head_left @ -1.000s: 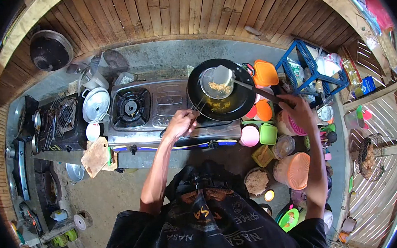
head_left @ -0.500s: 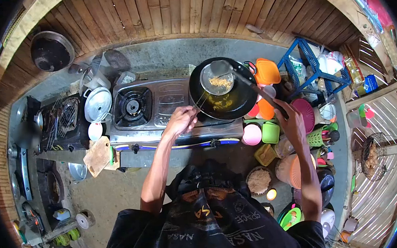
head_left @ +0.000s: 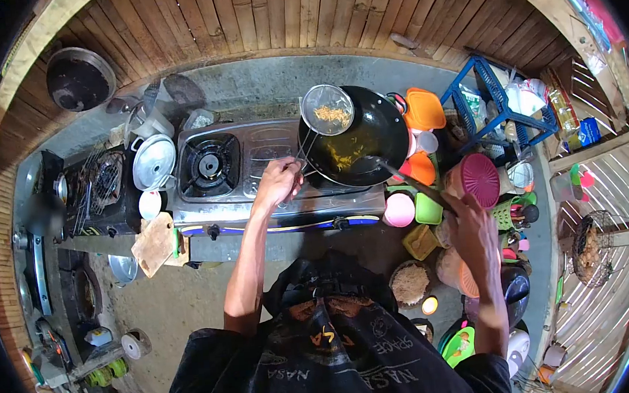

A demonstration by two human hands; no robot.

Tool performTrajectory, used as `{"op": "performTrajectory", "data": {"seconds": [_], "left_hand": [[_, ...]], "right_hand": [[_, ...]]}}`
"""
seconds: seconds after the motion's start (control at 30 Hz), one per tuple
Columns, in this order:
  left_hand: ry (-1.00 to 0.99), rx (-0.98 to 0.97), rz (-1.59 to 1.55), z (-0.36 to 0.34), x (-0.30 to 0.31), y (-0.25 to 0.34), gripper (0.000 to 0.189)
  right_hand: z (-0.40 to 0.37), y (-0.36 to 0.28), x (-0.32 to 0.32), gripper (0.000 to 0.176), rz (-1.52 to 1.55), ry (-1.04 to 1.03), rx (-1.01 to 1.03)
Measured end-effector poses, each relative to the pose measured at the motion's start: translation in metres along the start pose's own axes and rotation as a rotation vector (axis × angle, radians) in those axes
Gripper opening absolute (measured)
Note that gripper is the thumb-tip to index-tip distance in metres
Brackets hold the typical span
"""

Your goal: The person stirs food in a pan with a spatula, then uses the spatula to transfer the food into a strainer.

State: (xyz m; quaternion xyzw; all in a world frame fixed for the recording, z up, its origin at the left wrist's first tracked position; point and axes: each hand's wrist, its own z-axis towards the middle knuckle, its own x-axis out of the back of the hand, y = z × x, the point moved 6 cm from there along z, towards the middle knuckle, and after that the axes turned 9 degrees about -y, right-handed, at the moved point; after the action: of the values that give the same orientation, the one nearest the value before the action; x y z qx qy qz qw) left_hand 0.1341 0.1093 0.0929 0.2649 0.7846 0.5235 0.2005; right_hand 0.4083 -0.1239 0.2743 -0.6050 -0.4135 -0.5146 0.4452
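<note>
My left hand [head_left: 281,183] is closed round the thin wire handle of a round mesh strainer [head_left: 314,97]. Golden fried shreds [head_left: 332,115] lie in the strainer, which is held over the far left rim of a black wok [head_left: 386,121]. Oil with more yellow shreds [head_left: 346,152] is in the bottom of the wok. On the right, my right hand [head_left: 470,223] grips the long dark handle of a spatula [head_left: 415,181]. Its head is low in the near side of the wok and hard to make out. The wok sits on the right side of a gas stove [head_left: 262,143].
Left of the wok is a bare burner [head_left: 209,165], with a lidded silver pot [head_left: 155,163] beyond it. Orange and pink containers [head_left: 424,109] crowd the wok's right side, near a blue rack [head_left: 495,93]. A wooden cutting board [head_left: 154,246] lies at the stove's front left.
The spatula has gone from above the strainer down to the near side of the wok, my right hand moving nearer to me. The strainer has shifted left and away from me.
</note>
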Motion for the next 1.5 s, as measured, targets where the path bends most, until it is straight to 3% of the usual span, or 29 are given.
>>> {"op": "performTrajectory", "data": {"seconds": [0.1,0.17,0.37,0.63,0.83,1.07,1.23,1.33,1.5], "left_hand": [[-0.032,-0.001,0.051,0.001,-0.003,0.001,0.031],[-0.049,0.001,0.002,0.001,-0.007,0.0,0.021],[-0.042,-0.009,-0.01,-0.007,-0.011,0.007,0.023],[-0.012,-0.029,0.053,-0.006,-0.004,0.004,0.034],[-0.05,-0.001,0.019,-0.004,-0.012,0.002,0.026],[-0.032,-0.012,0.035,-0.011,-0.009,0.012,0.03],[-0.028,-0.02,0.068,-0.009,-0.009,0.013,0.03],[-0.035,-0.016,0.068,-0.008,-0.01,0.011,0.03],[-0.018,-0.011,0.048,-0.014,-0.011,0.016,0.03]], "right_hand": [[0.002,-0.023,-0.007,0.035,-0.042,-0.017,0.033],[0.004,-0.037,-0.008,0.033,-0.057,0.018,0.102],[0.029,-0.047,-0.038,0.032,-0.171,0.017,0.042],[0.006,-0.065,-0.004,0.033,-0.128,-0.01,0.059],[0.041,-0.075,-0.044,0.031,-0.204,-0.07,0.072],[0.025,-0.078,-0.014,0.036,-0.199,-0.004,0.071],[0.029,-0.098,-0.021,0.029,-0.17,-0.012,0.143],[0.046,-0.091,-0.039,0.027,-0.208,-0.025,0.099],[0.036,-0.081,-0.013,0.029,-0.183,-0.027,0.066]]}}
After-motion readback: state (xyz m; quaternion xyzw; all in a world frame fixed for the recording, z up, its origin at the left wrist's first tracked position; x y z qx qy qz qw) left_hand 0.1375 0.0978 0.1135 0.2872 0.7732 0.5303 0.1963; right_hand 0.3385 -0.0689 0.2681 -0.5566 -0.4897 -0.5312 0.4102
